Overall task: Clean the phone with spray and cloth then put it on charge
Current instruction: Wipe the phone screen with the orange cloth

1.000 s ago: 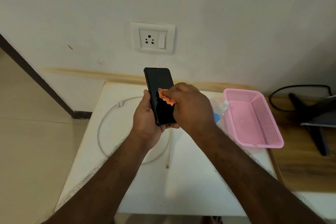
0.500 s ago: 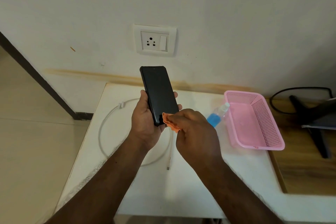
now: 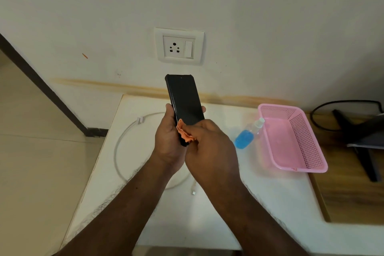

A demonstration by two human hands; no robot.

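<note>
A: Where's the phone (image 3: 185, 102)?
B: Your left hand (image 3: 169, 141) grips it upright above the table (image 3: 270, 203), screen dark. Your right hand (image 3: 209, 145) pinches the orange cloth (image 3: 184, 133) against its lower end.
A: Labels?
B: Red marks on the pink basket (image 3: 295, 169), too blurry to read. Spray bottle (image 3: 247, 136) touches the basket.

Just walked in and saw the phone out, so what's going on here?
A person is cleaning a phone over a white table. The left hand holds it upright while the right hand presses an orange cloth against its lower end. The spray bottle lies beside a pink basket. The cable lies on the table, not plugged into the phone.
</note>
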